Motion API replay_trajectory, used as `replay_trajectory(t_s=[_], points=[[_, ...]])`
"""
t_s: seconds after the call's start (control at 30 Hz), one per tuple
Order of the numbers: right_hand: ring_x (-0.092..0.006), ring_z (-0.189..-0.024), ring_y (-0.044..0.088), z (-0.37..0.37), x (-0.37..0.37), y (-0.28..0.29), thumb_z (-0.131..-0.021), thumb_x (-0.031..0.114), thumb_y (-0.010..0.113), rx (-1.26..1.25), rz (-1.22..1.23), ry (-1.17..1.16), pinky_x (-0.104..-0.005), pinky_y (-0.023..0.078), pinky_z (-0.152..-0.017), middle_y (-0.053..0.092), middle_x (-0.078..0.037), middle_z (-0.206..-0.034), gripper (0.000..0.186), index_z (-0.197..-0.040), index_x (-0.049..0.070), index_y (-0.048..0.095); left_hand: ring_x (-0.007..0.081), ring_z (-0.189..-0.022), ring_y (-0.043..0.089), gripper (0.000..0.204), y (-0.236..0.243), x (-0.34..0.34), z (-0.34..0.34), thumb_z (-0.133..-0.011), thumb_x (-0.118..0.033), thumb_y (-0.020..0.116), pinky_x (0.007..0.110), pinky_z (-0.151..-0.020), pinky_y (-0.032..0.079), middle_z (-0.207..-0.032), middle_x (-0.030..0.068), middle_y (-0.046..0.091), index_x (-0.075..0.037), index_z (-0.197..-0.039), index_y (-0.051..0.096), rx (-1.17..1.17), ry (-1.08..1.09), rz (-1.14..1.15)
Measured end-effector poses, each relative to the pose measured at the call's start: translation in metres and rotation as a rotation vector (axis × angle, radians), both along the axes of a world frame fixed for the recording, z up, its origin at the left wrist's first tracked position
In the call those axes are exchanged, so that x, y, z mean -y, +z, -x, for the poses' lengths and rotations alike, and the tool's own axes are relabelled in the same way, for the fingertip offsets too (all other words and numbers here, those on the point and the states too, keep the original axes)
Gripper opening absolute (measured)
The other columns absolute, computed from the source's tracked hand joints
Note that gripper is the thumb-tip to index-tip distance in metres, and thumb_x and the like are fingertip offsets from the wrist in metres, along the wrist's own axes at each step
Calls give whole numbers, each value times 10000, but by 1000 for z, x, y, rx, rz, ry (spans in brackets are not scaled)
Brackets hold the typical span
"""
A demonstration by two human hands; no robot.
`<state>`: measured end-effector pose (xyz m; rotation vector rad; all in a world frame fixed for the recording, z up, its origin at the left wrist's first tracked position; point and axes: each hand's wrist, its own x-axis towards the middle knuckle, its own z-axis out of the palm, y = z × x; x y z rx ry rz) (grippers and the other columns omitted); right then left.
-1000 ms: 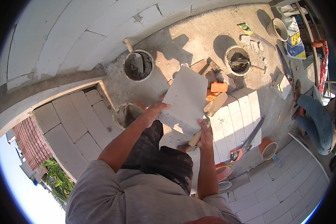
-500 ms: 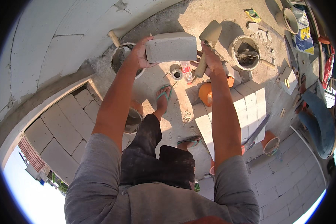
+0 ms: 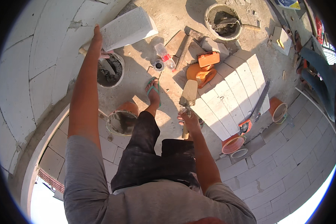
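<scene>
My left hand point(image 3: 98, 46) grips a pale grey block point(image 3: 127, 29), stretched out toward the block wall point(image 3: 41, 56) at the left, above a bucket of mortar point(image 3: 113, 73) with a wooden-handled tool in it. My right hand point(image 3: 190, 121) is closed round the wooden handle of a trowel point(image 3: 188, 92), its mortar-smeared blade pointing up beside a row of stacked blocks point(image 3: 233, 95). Just left of those blocks lie an orange case point(image 3: 208, 59), orange plastic items point(image 3: 195, 71), a plastic bottle point(image 3: 162, 52) and a hammer-like tool point(image 3: 184, 50).
Another mortar bucket point(image 3: 220, 21) with a trowel stands at the back. Other buckets point(image 3: 123, 121) sit near my legs and right of the blocks point(image 3: 278, 110). A handsaw point(image 3: 260, 100) leans along the stack. Another person's jeans-clad legs point(image 3: 314, 80) are at the far right.
The block has moved from between both hands up and left to the wall, in my left hand alone. My right hand has come away from it and down, still holding the trowel.
</scene>
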<state>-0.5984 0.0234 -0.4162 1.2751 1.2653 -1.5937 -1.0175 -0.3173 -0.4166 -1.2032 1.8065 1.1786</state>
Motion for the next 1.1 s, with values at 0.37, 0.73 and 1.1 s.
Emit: replay_trajectory(t_s=[0.37, 0.73, 1.1], points=[[-114, -778, 596, -97, -53, 46, -938, 282, 791, -217, -335, -80, -308, 510, -742, 668, -48, -825, 297, -1033, 17, 697, 432, -1424, 417, 949, 19, -55, -60, -984, -723, 342, 532, -1214, 280, -1628, 199, 340, -36, -1630, 226, -376, 219, 161], [-118, -954, 534, -365, -221, -65, -947, 482, 756, 10, -1065, -992, -324, 451, -871, 620, 7, -1035, 482, -1188, 75, 662, 352, -1565, 227, 874, -134, -236, -366, -1028, -654, 426, 581, -1206, 240, -1714, 147, 222, -75, -1647, 216, -52, -309, -314], [-234, -1243, 555, -447, -328, -179, -884, 615, 741, 125, -1151, -970, -402, 448, -1050, 574, -64, -1403, 838, -1487, 82, 507, 312, -1523, 346, 982, -261, -335, -427, -1020, -755, 185, 511, -1258, 186, -1640, 208, 361, 23, -1617, 221, 198, -191, -453]])
